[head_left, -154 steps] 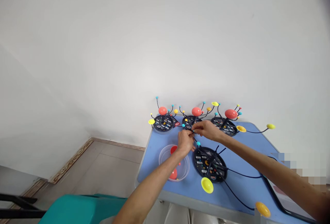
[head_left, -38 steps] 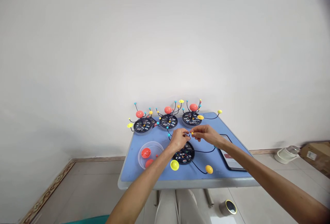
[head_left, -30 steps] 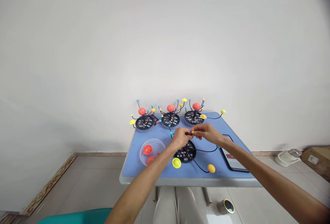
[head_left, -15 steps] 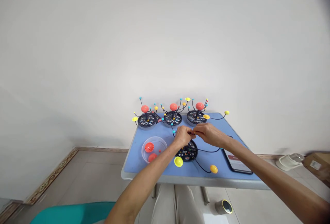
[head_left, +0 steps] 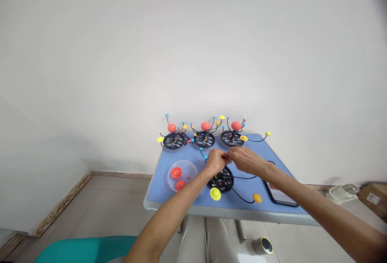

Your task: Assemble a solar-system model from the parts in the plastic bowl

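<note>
A solar system model with a round black base (head_left: 224, 182) stands near the table's front, its thin black rods bearing a yellow ringed planet (head_left: 215, 194), an orange ball (head_left: 256, 198) and small blue balls (head_left: 206, 157). Over the base, my left hand (head_left: 216, 161) is closed in a pinch, with a dark bit of rod at its fingertips. My right hand (head_left: 244, 159) meets it from the right, thumb and finger pressed together; a small orange ball showed there a moment ago, and now the fingers mostly hide it.
Three similar models with red balls (head_left: 171, 128) line the table's back by the wall. At left, a clear round tub (head_left: 193, 166) holds red half shells (head_left: 176, 172). A phone or tablet (head_left: 282, 196) lies under my right forearm. A teal stool (head_left: 87, 249) stands lower left.
The model under my hands has turned slightly, its yellow ringed planet and orange ball shifting right. My fingertips stay together, and the orange bit between them is now covered. The view has shifted slightly.
</note>
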`<state>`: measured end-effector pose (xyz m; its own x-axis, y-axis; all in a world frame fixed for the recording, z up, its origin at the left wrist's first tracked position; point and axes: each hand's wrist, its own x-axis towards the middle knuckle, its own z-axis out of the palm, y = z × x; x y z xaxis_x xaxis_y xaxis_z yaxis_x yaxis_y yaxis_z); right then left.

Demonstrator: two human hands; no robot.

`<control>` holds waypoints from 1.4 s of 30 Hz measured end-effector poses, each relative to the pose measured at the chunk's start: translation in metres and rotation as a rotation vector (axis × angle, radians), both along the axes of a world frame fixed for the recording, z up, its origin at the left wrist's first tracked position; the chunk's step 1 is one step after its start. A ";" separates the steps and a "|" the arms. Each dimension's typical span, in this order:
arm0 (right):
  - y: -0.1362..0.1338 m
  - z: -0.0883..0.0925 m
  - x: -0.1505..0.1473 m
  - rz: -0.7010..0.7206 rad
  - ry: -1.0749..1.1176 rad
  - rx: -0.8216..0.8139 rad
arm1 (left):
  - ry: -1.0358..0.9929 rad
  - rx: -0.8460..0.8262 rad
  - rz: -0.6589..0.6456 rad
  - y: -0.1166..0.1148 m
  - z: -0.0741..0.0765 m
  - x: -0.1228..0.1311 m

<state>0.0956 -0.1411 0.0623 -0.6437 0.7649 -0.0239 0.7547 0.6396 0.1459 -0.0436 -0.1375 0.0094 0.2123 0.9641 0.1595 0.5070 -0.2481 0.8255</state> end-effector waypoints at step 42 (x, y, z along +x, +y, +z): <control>-0.040 -0.025 -0.183 0.455 -0.235 -0.028 | -0.057 0.137 0.555 -0.173 -0.023 -0.183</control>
